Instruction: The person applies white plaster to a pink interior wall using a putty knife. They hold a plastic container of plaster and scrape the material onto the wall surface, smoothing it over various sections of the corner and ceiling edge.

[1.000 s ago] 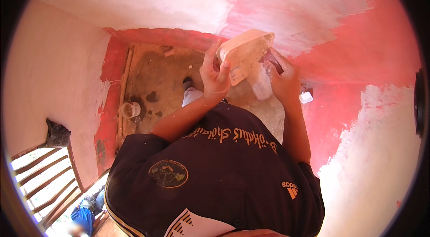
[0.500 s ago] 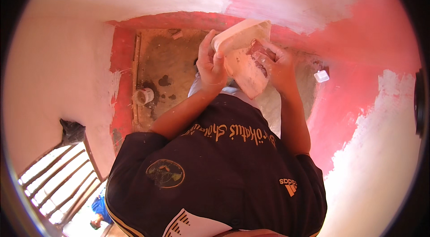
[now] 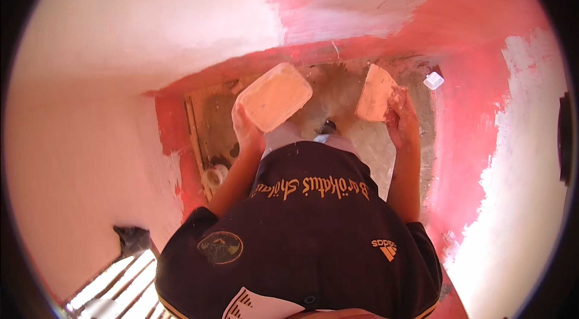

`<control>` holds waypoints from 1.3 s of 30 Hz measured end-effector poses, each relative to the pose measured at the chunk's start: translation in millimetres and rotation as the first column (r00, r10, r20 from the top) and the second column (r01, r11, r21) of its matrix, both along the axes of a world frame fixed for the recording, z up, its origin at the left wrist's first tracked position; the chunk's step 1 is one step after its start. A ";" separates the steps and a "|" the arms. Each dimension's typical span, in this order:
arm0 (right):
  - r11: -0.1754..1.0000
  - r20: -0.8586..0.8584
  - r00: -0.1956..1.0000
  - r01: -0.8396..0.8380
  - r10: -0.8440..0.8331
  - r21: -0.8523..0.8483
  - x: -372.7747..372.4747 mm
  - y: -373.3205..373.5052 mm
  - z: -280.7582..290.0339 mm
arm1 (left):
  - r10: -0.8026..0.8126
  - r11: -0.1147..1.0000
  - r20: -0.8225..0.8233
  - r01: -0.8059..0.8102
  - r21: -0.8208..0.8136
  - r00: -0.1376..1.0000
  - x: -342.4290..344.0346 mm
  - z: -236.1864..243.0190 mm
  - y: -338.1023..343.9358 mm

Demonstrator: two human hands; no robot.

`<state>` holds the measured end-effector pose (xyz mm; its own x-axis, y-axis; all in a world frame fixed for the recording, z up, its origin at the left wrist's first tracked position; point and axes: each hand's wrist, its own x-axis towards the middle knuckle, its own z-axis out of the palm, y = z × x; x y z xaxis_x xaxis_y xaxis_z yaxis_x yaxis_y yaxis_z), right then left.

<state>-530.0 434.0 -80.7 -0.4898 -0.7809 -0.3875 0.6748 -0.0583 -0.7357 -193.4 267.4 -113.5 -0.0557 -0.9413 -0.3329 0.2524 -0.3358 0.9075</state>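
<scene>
My left hand [image 3: 246, 129] grips a shallow rectangular plastic tub [image 3: 278, 94] with rounded corners by its near left edge. Its face is pale and smeared; how much it holds is hard to make out. In my right hand [image 3: 405, 117] is a broad flat scraper [image 3: 375, 94], its blade coated with pale, chalky material. My fingers wrap round the scraper's dark reddish, messy grip. Tub and scraper are held apart, in front of my body above the floor.
Ahead, a wall [image 3: 350, 11] is part whitish, part pink-red. The right wall [image 3: 470, 114] is pink with a white patch. A round bucket [image 3: 215, 177] stands on the stained floor [image 3: 319, 93] at left. A small white container [image 3: 433, 81] lies far right. Window bars [image 3: 123, 283] show lower left.
The scraper has left the tub and moved right. My left hand has moved left and tilted the tub so its broad face shows. My view has shifted too.
</scene>
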 end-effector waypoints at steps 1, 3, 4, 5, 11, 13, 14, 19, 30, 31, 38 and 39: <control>1.000 0.033 0.999 0.008 -0.008 0.001 3.3 2.2 -12.6 | -0.027 1.000 -0.009 0.027 -0.012 1.000 3.3 4.1 -3.9; 0.997 0.075 0.994 0.076 -0.074 -0.021 11.7 -3.4 -29.3 | -0.044 0.998 -0.163 0.052 0.047 0.986 4.0 21.9 -13.6; 0.994 0.130 0.986 0.107 -0.103 -0.027 19.8 -10.1 -36.0 | -0.048 0.994 -0.219 0.068 0.083 0.975 13.4 20.9 -19.7; 0.991 0.121 0.985 0.129 -0.124 -0.039 29.9 -19.5 -38.4 | -0.073 0.993 -0.228 0.091 0.071 0.971 20.7 21.4 -25.6; 0.980 0.132 0.972 0.200 -0.196 -0.012 95.3 -105.9 -17.8 | -0.139 0.990 -0.147 0.134 -0.048 0.979 65.1 21.1 -76.4; 0.972 0.088 0.968 0.233 -0.235 0.028 107.0 -127.5 -16.3 | -0.183 0.982 -0.117 0.177 -0.058 0.976 78.5 19.2 -91.4; 0.967 0.070 0.964 0.256 -0.256 0.012 110.6 -134.7 -17.1 | -0.192 0.980 -0.082 0.186 -0.076 0.978 83.2 18.5 -99.3; 0.911 -0.210 0.905 0.398 -0.370 0.111 122.5 -168.5 -13.2 | -0.268 0.963 -0.205 0.259 -0.069 0.941 101.5 12.3 -139.6; 0.668 -0.284 0.624 0.738 -0.727 -0.088 3.4 -152.6 16.5 | -0.456 0.888 -0.308 0.449 -0.096 0.835 52.1 -10.4 -174.8; 0.657 -0.239 0.620 0.744 -0.747 -0.125 -10.5 -154.0 26.1 | -0.502 0.865 -0.287 0.478 -0.153 0.816 40.6 -8.3 -176.7; 0.696 -0.558 0.451 0.613 -0.697 -0.375 -123.8 -140.7 98.9 | -0.306 0.944 -0.080 0.291 -0.157 0.949 -42.3 47.5 -134.1; 0.699 -0.559 0.449 0.599 -0.697 -0.390 -147.1 -139.3 110.3 | -0.325 0.927 0.067 0.332 -0.174 0.943 -57.1 55.6 -129.7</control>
